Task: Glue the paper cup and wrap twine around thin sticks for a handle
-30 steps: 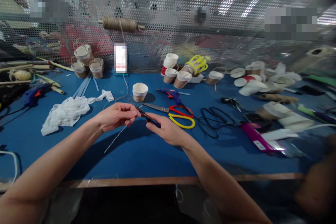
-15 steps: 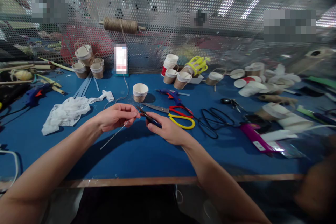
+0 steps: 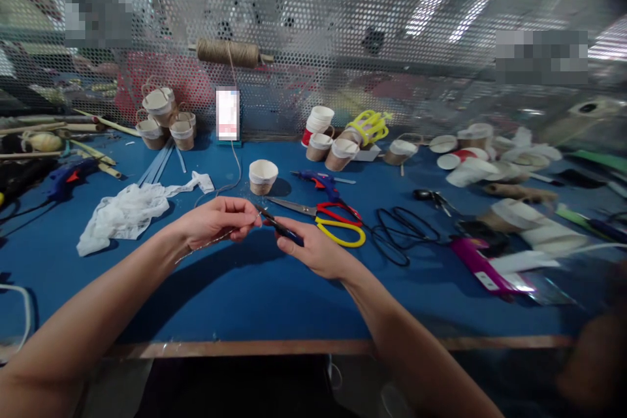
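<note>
In the left of the frame, a crumpled white gauzy cloth (image 3: 122, 214) lies on the blue table (image 3: 235, 313). Near the centre, the left hand (image 3: 215, 222) has its thumb and fingers pinched together on a thin, twisted, silvery wire (image 3: 200, 247), probably because such a thin thing needs a fingertip hold; its tail slopes down towards the wrist. Just above stands a small white cup with brown wrapping (image 3: 263, 177), upright on its base. The dark pliers with blue handles (image 3: 285, 230) point at the left fingertips, seemingly so that their tip meets the wire end; whether they bite it, one cannot tell. The right hand (image 3: 318, 247) is closed around these handles. Right of centre lie large scissors with red and yellow handles (image 3: 316, 211), perhaps left within reach.
</note>
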`<move>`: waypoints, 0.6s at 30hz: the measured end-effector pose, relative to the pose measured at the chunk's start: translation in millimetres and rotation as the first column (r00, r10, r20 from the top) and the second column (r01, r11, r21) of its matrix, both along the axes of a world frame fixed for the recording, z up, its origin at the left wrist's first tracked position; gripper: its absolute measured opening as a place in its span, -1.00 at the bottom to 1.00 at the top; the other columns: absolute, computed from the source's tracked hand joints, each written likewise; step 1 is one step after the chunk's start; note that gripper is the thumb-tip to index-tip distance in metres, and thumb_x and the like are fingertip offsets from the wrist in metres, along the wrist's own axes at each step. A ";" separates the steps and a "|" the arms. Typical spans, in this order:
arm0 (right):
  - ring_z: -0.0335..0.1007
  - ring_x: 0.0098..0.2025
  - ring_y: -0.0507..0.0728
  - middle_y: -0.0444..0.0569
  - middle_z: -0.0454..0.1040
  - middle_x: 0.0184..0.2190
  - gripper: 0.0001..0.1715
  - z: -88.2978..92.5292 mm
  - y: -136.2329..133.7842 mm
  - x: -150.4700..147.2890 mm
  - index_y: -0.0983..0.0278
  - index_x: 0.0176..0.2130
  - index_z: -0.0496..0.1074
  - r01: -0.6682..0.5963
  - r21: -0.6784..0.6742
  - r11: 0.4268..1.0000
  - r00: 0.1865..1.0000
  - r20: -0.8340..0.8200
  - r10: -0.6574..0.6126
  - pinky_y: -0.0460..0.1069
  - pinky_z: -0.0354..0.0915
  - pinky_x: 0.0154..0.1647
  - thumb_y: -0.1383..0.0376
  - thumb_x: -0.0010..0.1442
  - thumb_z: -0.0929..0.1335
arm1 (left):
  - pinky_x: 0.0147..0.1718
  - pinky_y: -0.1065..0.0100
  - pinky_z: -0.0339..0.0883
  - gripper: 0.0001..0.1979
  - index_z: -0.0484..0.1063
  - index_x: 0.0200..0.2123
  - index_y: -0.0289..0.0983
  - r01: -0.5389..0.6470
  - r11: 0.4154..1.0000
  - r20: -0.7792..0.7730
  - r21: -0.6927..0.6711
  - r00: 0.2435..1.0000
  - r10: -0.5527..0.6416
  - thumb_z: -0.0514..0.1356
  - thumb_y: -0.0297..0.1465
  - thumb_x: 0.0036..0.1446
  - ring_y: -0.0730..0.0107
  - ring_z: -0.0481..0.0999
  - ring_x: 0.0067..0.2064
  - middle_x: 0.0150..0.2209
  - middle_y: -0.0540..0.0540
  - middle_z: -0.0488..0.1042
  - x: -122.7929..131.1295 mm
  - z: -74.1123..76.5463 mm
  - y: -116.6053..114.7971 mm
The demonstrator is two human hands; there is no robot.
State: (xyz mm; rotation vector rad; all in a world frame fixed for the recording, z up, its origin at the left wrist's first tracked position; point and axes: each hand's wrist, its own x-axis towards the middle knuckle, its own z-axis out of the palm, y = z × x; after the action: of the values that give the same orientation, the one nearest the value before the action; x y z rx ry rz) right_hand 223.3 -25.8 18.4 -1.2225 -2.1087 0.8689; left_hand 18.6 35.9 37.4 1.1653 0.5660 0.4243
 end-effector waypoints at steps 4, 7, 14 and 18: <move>0.30 0.02 0.19 0.10 0.35 0.02 -0.47 -2.3 0.7 -2.3 0.30 0.09 0.20 0.072 0.046 0.996 0.997 0.034 -0.074 0.13 0.24 0.01 0.13 0.18 0.23 | -0.58 0.48 -0.01 -0.86 0.39 -0.45 -0.34 -0.065 0.995 -0.067 0.073 0.995 0.070 0.22 -0.37 -0.06 0.63 0.21 -0.58 -0.59 0.05 0.33 2.1 -2.4 1.6; 0.28 0.04 0.19 0.13 0.33 0.03 -0.47 -3.9 0.8 -4.9 0.31 0.09 0.19 0.084 0.080 0.993 0.993 0.079 -0.090 0.14 0.23 0.03 0.15 0.18 0.24 | -0.56 0.47 0.02 -0.85 0.33 -0.53 -0.34 -0.129 0.974 -0.118 0.185 0.981 0.152 0.23 -0.39 -0.08 0.64 0.21 -0.58 -0.58 0.06 0.33 5.1 -5.3 1.8; 0.30 0.03 0.21 0.13 0.38 -0.01 -0.51 -9.1 1.9 -5.6 0.31 0.05 0.25 0.166 0.162 0.973 0.976 0.117 -0.186 0.15 0.24 0.02 0.13 0.19 0.22 | -0.55 0.47 0.08 -0.87 0.35 -0.49 -0.33 -0.054 0.939 -0.207 0.340 0.969 0.131 0.20 -0.37 -0.06 0.60 0.27 -0.56 -0.59 0.06 0.35 3.2 -3.8 2.8; 0.29 0.04 0.21 0.14 0.36 0.01 -0.49 -9.6 1.8 -4.9 0.30 0.07 0.22 0.166 0.172 0.971 0.975 0.118 -0.187 0.15 0.25 0.02 0.12 0.19 0.21 | -0.58 0.48 0.06 -0.85 0.34 -0.52 -0.33 -0.042 0.929 -0.223 0.367 0.966 0.132 0.18 -0.35 -0.04 0.61 0.25 -0.58 -0.56 0.03 0.38 2.0 -2.2 2.7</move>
State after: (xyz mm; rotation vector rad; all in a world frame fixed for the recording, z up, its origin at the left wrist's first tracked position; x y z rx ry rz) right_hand 218.4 -24.0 8.9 -1.3900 -2.0879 0.5404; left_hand 20.7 38.6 35.2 1.5633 0.7790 0.4778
